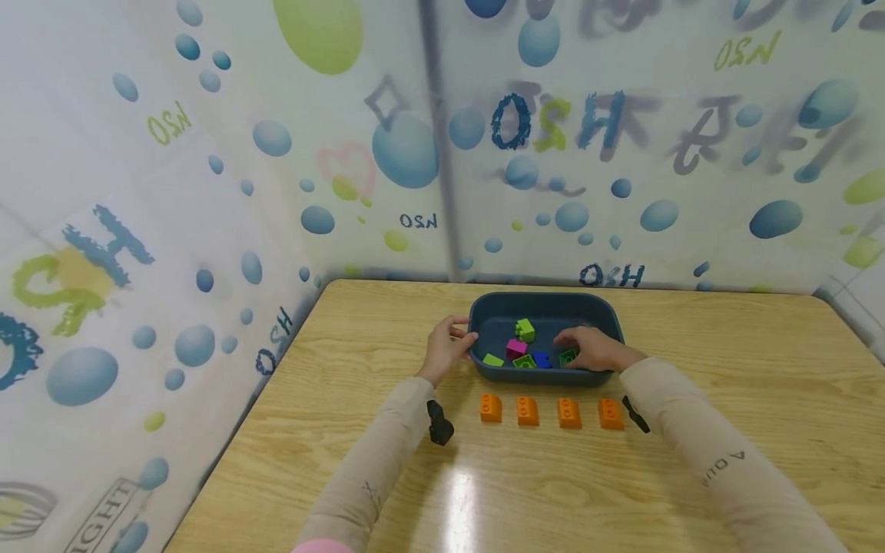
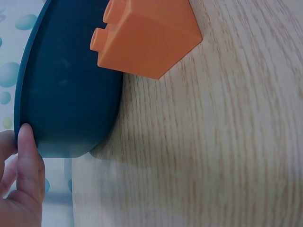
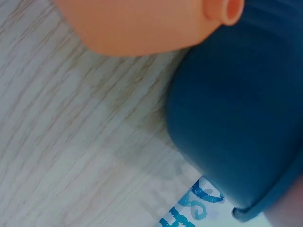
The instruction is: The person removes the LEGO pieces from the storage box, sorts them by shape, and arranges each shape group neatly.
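Bubble-printed walls [image 1: 484,200]; wood-grain table [image 1: 733,346]; white glare streak [image 1: 459,499]

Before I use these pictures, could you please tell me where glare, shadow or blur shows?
Head view: a white streak of glare on the near part of the table; left wrist view: a soft shadow on the tabletop along the bin; right wrist view: the orange block looks soft, and the right hand is a blur in the corner.

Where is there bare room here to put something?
The table is bare left of the left hand, right of the right sleeve, and nearer than the orange blocks. Crowded: near side of the tray, with bricks and the right hand.
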A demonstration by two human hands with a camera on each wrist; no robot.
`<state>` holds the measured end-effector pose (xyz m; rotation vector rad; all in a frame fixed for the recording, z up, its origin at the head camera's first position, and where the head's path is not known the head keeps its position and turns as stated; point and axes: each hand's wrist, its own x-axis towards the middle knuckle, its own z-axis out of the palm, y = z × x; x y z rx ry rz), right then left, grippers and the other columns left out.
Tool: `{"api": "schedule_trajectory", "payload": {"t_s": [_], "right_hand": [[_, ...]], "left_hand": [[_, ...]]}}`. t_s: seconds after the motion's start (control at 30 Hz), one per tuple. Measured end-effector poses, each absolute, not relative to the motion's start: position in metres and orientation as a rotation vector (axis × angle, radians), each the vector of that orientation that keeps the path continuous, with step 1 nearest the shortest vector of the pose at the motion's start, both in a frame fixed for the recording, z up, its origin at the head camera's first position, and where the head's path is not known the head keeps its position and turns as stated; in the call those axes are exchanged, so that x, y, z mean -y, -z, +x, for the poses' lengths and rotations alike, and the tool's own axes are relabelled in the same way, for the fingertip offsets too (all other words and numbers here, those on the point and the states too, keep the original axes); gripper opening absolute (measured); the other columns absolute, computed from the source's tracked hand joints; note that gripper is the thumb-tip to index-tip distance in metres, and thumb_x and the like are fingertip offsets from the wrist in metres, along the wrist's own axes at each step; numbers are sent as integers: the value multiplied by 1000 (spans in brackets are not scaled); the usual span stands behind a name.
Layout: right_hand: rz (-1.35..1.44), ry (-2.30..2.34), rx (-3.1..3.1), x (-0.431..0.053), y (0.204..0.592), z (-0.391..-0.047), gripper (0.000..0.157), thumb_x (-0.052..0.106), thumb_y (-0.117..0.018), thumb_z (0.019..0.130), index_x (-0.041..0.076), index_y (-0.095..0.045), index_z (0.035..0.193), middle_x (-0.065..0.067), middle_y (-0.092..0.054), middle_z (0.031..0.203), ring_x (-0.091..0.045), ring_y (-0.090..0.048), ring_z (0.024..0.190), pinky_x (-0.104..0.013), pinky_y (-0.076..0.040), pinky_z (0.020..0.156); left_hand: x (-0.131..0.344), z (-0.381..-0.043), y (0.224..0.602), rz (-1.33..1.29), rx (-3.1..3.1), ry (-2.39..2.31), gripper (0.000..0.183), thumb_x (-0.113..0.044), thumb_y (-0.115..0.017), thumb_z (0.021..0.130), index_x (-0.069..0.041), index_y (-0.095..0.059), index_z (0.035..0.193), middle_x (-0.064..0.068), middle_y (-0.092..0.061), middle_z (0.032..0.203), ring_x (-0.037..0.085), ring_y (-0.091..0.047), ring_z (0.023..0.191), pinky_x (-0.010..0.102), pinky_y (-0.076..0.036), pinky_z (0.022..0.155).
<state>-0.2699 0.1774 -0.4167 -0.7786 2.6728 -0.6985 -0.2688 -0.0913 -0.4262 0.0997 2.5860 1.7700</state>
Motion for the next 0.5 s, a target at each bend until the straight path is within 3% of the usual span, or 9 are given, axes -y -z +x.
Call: {"api": "schedule_trajectory", "payload": {"t_s": [0.5], "right_hand": [[-772, 739, -2682, -177, 419, -274, 34, 8, -68, 76, -7, -57, 105, -19, -59, 103, -34, -54, 96, -45, -46, 83]], "left_hand": [[91, -269, 426, 108, -2583, -1782, 33, -4, -63, 82, 2, -55, 113, 12, -53, 79, 15, -54, 52, 43, -54, 58]]}}
